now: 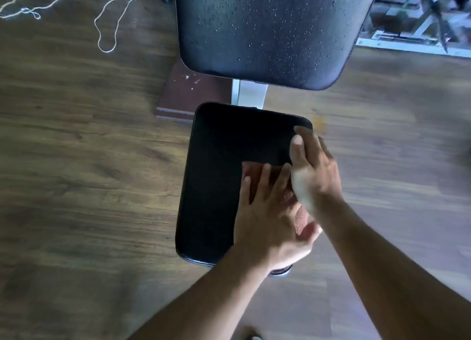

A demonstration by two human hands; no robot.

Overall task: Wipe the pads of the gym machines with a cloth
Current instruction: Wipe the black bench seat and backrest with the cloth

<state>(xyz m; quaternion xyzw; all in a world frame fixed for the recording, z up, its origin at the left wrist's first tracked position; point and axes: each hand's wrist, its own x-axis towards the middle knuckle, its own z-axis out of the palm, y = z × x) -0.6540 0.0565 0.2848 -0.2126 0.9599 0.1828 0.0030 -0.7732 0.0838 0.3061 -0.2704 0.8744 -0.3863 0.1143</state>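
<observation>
Beyond the seat pad stands a second pad — the back pad, speckled with droplets — on a white post. A brown block lies on the wood floor left of that post, and a loose white string curls farther left. My left hand lies flat on the reddish cloth, fingers spread, pressing it onto the seat pad's right half. My right hand rests fingers straight on the seat pad's right edge, just beside the cloth. Two pads, two hands, one cloth — blurred.
</observation>
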